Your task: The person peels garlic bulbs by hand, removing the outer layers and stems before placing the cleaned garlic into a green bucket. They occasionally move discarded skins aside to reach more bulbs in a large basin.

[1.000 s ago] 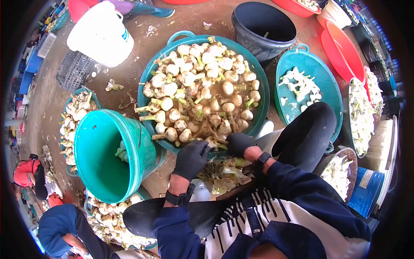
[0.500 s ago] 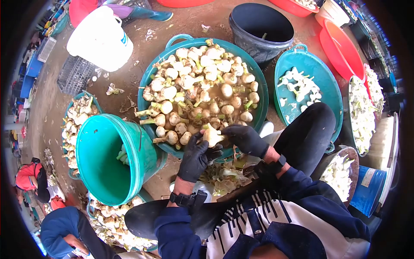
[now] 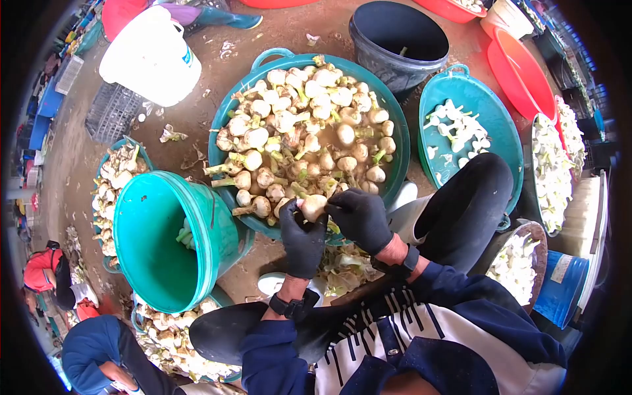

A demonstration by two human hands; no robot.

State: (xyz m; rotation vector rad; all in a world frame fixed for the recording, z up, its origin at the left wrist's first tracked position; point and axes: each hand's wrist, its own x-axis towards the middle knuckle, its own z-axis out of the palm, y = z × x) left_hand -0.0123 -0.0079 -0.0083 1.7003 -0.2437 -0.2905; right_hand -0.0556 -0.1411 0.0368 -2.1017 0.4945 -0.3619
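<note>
Between my gloved hands is a pale garlic bulb (image 3: 312, 208), over the near rim of a large teal tub (image 3: 399, 125). My left hand (image 3: 301, 242) grips the bulb from its left and below, thumb and fingers closed on it. On the other side, the bent fingers of my right hand (image 3: 361, 218) pinch at the bulb; their tips are partly hidden. Many more garlic bulbs (image 3: 284, 120) with stem stubs and roots fill the tub, some sitting in brown water.
To my left stands a green bucket (image 3: 161, 253) with a few pale stems inside. A black bucket (image 3: 399, 39) and a teal basin (image 3: 434, 85) holding peeled white garlic (image 3: 461, 128) are at right. Peelings (image 3: 349, 266) lie below my hands. Another person (image 3: 99, 352) bends at lower left.
The bulb has turned, its rounded side now facing up, and moved slightly left. My left hand has swung more upright, and my right hand has shifted a little left and down.
</note>
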